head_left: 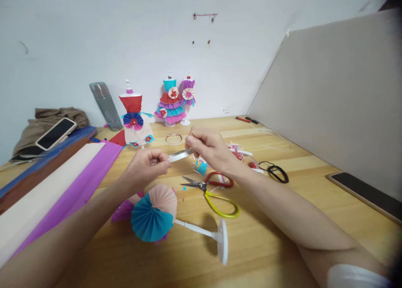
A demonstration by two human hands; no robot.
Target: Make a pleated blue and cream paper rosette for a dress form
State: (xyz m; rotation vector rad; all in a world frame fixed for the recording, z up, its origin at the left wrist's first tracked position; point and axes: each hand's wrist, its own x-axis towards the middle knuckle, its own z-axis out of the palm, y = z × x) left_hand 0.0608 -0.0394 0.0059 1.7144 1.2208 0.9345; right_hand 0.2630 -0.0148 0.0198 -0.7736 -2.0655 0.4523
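A narrow, shiny white strip of tape (180,155) is stretched between my hands above the table. My left hand (145,167) pinches its left end between thumb and fingers. The other end is pinched in my right hand (210,149), slightly higher and farther away. Below them lies a small dress form on its side, with its white stand (222,242) to the right and pleated blue and pale pink paper fans (153,221) on its dress. Scissors (202,186) with one red and one yellow handle lie open beneath my right forearm.
Three dressed forms stand at the back, one in a red top (131,105). Coloured paper sheets (70,177), a phone (56,133) and a grey bottle (106,105) are left. Right are a black cord loop (279,173), another phone (366,195) and a partition (339,99).
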